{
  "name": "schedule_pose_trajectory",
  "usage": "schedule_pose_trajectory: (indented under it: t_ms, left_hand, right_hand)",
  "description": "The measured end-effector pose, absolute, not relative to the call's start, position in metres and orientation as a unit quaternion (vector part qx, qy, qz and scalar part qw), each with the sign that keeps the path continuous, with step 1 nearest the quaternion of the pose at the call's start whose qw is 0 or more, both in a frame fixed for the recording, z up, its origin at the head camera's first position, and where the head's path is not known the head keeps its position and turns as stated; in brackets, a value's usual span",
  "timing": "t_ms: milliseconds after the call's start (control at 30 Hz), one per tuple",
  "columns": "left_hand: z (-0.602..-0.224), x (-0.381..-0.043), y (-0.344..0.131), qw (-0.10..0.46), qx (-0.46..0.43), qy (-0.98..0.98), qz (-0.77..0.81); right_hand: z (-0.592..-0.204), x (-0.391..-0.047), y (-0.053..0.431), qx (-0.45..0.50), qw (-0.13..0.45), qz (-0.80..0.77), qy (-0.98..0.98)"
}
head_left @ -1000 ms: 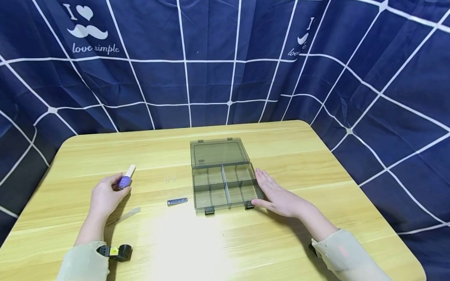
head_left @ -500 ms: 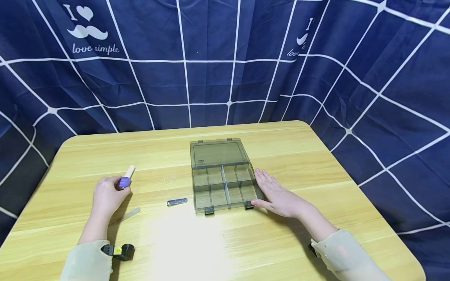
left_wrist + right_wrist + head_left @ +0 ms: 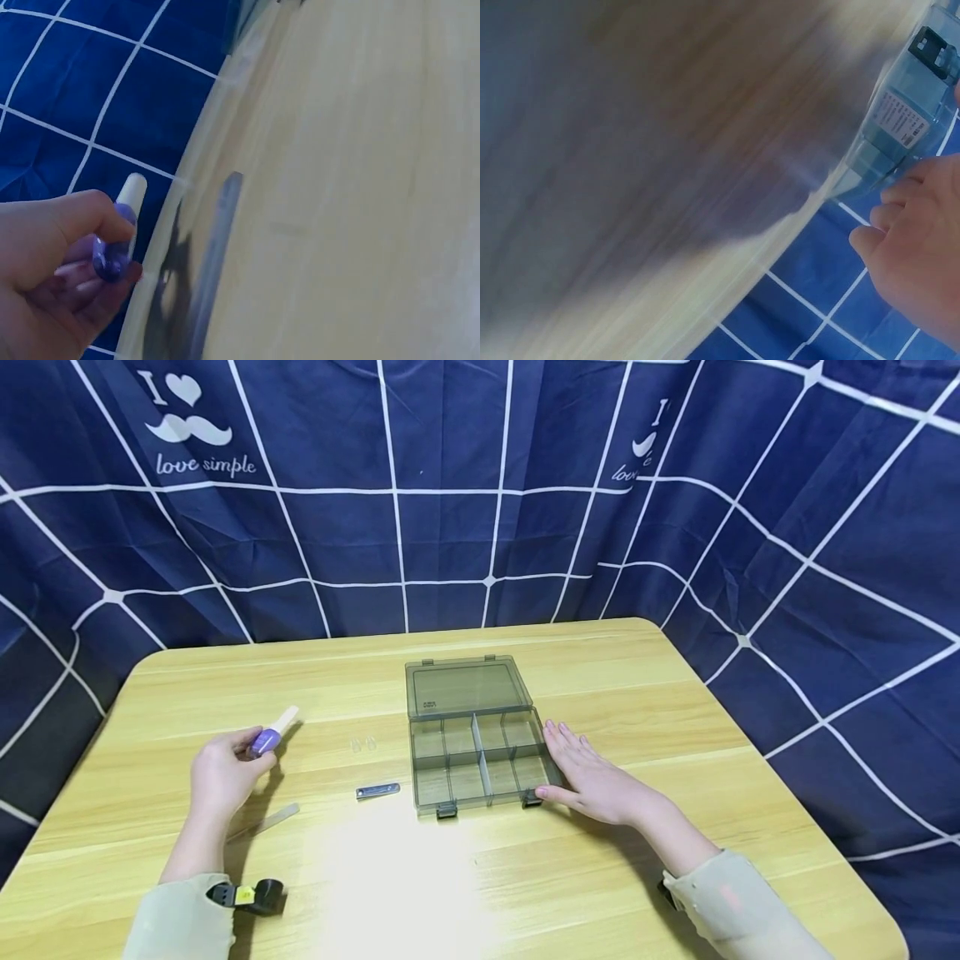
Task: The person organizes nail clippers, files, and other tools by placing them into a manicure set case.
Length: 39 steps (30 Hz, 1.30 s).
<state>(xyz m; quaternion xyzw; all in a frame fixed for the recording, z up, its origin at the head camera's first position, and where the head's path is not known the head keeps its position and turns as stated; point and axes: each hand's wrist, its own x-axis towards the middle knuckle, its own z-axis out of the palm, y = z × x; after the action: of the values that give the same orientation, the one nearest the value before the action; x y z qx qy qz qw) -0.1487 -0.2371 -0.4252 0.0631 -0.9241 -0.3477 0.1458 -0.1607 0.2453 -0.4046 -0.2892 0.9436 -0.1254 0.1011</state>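
My left hand (image 3: 225, 772) pinches a purple nail polish bottle (image 3: 266, 742) with a long white cap, between thumb and fingers. The bottle tilts with its cap pointing away and right, and its shadow falls on the table beside it. In the left wrist view the same bottle (image 3: 112, 255) shows between the fingertips. At the table's middle lies a smoky see-through divider box (image 3: 450, 802), its lid (image 3: 468, 685) folded back. Flat along the box's right side, my right hand (image 3: 596, 781) touches it with straight fingers, the thumb by a front latch (image 3: 532, 798).
A nail clipper (image 3: 378, 791) lies left of the box, with two small clear pieces (image 3: 363, 744) behind it. Near the left forearm is a pale flat strip (image 3: 277, 816), like a nail file. Blue curtain (image 3: 450, 527) borders the wooden table (image 3: 637, 693).
The nail polish bottle has come up off the table in the left hand, its cap swinging slightly to the right. The right hand and the box have stayed put.
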Motion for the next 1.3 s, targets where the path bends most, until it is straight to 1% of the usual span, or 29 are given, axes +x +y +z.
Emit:
schedule_pose_trajectory:
  t_ms: [167,333,600,733,967,1300]
  left_hand:
    - [-0.42,-0.15,-0.232,0.189,0.028,-0.91,-0.369]
    - [-0.411,-0.153,-0.221,0.204,-0.008,-0.893,-0.4]
    - [-0.399,-0.164,-0.19,0.186,-0.109,-0.857,-0.468]
    - [-0.401,-0.169,-0.166,0.161,-0.139,-0.85,-0.483]
    - [-0.409,-0.177,-0.126,0.117,-0.16,-0.838,-0.509]
    - [-0.419,-0.19,-0.096,0.093,-0.18,-0.851,-0.484]
  right_hand:
    - [-0.405,-0.161,0.245,-0.29,0.101,-0.126,0.943]
    - [-0.404,-0.161,0.245,-0.288,0.103,-0.127,0.944]
    - [-0.403,-0.161,0.245,-0.286,0.103,-0.126,0.944]
    - [-0.403,-0.161,0.245,-0.286,0.104,-0.126,0.944]
    - [-0.405,-0.161,0.246,-0.287,0.102,-0.128,0.944]
    - [-0.406,-0.161,0.246,-0.29,0.099,-0.13,0.943]
